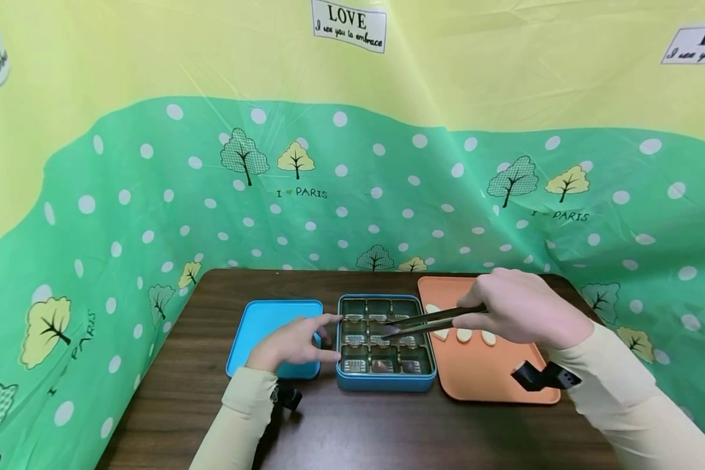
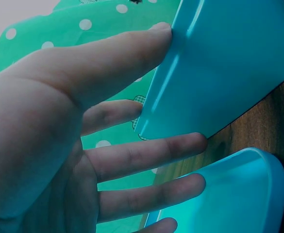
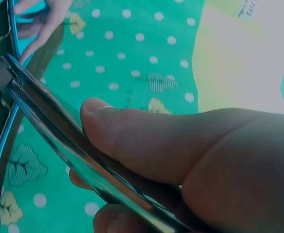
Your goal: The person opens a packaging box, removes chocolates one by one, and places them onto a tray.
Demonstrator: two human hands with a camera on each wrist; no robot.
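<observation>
My right hand (image 1: 514,307) holds metal tongs (image 1: 429,318), thumb on one side and fingers on the other. A pale, rounded piece (image 3: 2,77) sits at the tongs' tips, over the middle row of a blue box (image 1: 386,383). That box is divided into several dark compartments, some with clear ridged bottoms. With straight, spread fingers, my left hand (image 1: 294,341) steadies the box's left side; in the left wrist view its thumb touches the blue wall (image 2: 229,63). Right of the box, white slices (image 1: 463,334) lie on an orange tray (image 1: 493,378).
A blue lid (image 1: 273,316) lies on the dark wooden table (image 1: 329,431), partly beneath my left hand. Behind the table hangs a green and yellow patterned cloth (image 1: 352,163). A small black camera (image 1: 545,376) is strapped to my right wrist, above the tray.
</observation>
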